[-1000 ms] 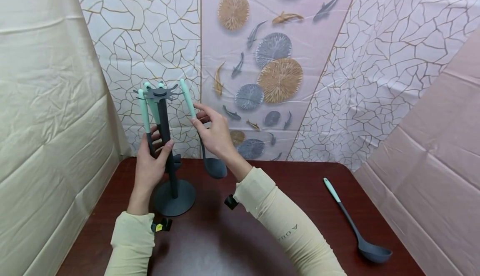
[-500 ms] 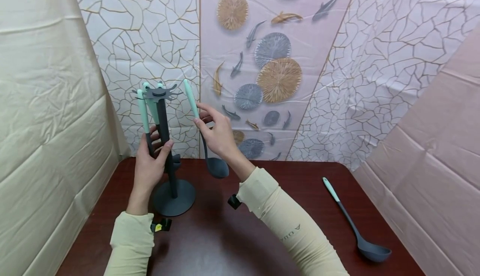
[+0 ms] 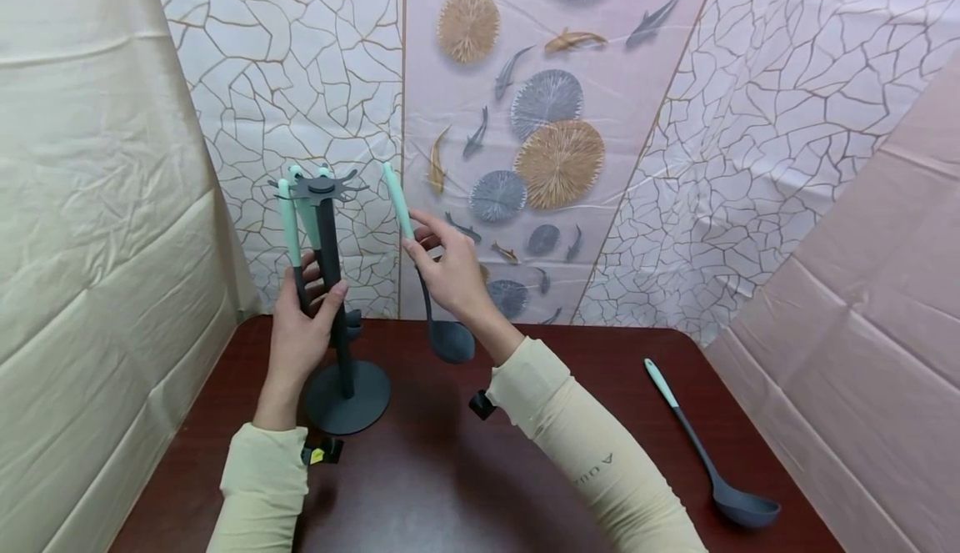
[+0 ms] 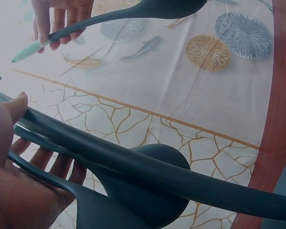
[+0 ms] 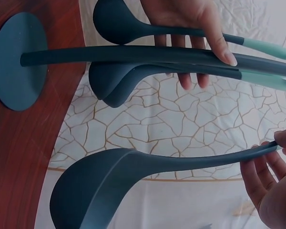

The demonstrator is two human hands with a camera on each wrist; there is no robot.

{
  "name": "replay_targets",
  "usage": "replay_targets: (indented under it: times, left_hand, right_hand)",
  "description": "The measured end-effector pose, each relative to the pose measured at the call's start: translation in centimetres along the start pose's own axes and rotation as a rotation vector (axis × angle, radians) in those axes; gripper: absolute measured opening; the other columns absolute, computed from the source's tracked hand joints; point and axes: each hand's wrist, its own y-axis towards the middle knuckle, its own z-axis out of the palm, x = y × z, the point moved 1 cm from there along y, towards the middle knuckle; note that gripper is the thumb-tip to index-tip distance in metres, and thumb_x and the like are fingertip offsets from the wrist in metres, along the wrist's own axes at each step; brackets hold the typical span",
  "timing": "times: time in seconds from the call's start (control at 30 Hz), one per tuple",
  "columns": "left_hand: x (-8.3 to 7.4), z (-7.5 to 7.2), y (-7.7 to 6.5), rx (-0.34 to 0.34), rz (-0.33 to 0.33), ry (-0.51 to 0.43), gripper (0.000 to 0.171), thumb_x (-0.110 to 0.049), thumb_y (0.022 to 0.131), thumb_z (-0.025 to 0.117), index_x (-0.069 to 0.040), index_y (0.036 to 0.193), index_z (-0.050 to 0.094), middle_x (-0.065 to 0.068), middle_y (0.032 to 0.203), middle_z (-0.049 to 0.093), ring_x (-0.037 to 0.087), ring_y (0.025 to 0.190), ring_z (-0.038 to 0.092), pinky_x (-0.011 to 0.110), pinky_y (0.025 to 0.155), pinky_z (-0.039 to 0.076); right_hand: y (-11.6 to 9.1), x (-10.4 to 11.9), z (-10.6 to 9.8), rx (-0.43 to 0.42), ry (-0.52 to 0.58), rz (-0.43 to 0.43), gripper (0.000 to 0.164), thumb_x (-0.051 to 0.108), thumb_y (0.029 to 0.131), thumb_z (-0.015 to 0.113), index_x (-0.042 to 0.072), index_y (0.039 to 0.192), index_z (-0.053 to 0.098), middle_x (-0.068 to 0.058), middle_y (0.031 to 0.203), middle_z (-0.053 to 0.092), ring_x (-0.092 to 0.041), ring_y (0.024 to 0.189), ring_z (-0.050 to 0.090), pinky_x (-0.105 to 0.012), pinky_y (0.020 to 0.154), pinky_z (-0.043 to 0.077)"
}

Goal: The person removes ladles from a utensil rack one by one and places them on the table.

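A dark grey utensil stand (image 3: 327, 240) with a round base and hooked top stands upright at left in the head view. My left hand (image 3: 296, 332) grips its post, thumb in front and fingers behind, among the hanging utensils. Several dark utensils with mint handles (image 3: 289, 223) hang there; their bowls (image 5: 117, 21) show in the right wrist view. To the right of the stand, my right hand (image 3: 452, 273) pinches a ladle (image 3: 452, 342) low on its mint handle. This ladle hangs bowl down above the table, apart from the hooks.
Another ladle (image 3: 742, 505) with a mint handle lies on the dark red table (image 3: 420, 486) at the right. Patterned cloth (image 3: 300, 69) hangs behind the table, and pale cloth walls (image 3: 97, 244) flank both sides.
My right hand has moved a little to the right, carrying the ladle farther from the stand's hooks. My left hand stays on the post.
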Motion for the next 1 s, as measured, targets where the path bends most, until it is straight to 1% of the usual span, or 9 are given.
replay_targets:
  times: [0.2,0.4,0.5,0.83,1.0]
  left_hand:
    - [0.0,0.0,0.1,0.000,0.002,-0.001,0.069,-0.023,0.105,0.069,-0.019,0.165,0.035,0.012,0.151,0.053,0.030,0.132,0.060,0.053,0.113,0.046]
    - [-0.1,0.1,-0.2,0.009,0.008,-0.011,0.068,-0.023,0.105,0.069,-0.021,0.165,0.037,0.010,0.150,0.054,0.028,0.131,0.060,0.050,0.112,0.048]
    - [-0.1,0.1,-0.3,0.009,0.007,-0.010,0.068,-0.024,0.105,0.069,-0.021,0.165,0.037,0.009,0.149,0.055,0.028,0.131,0.061,0.050,0.112,0.048]
    - [-0.1,0.0,-0.1,0.005,0.004,-0.014,0.070,-0.024,0.105,0.070,-0.021,0.165,0.035,0.010,0.151,0.054,0.029,0.132,0.060,0.053,0.113,0.047]
    - [0.0,0.0,0.0,0.007,-0.001,-0.017,0.070,-0.024,0.105,0.070,-0.022,0.166,0.035,0.010,0.151,0.054,0.029,0.132,0.059,0.053,0.113,0.046]
  right_hand:
    - [-0.2,-0.4,-0.5,-0.015,0.017,-0.007,0.043,0.018,0.105,0.069,0.015,0.148,0.063,-0.005,0.105,0.072,-0.015,0.089,0.070,-0.031,0.067,0.057]
    - [-0.5,-0.8,-0.7,-0.034,0.047,-0.021,0.043,0.014,0.104,0.070,0.011,0.147,0.063,-0.008,0.103,0.071,-0.017,0.087,0.069,-0.030,0.072,0.061]
    - [-0.6,-1.0,-0.8,-0.046,0.047,-0.025,0.043,0.013,0.104,0.071,0.011,0.146,0.064,-0.009,0.102,0.072,-0.019,0.087,0.070,-0.030,0.071,0.061]
    - [-0.7,-1.4,-1.5,-0.058,0.035,-0.028,0.043,0.013,0.103,0.071,0.010,0.146,0.064,-0.011,0.101,0.072,-0.020,0.087,0.070,-0.037,0.072,0.062]
    - [-0.9,-1.8,-2.1,-0.046,0.028,-0.018,0.044,0.013,0.104,0.070,0.012,0.147,0.063,-0.010,0.101,0.072,-0.020,0.085,0.071,-0.039,0.069,0.060]
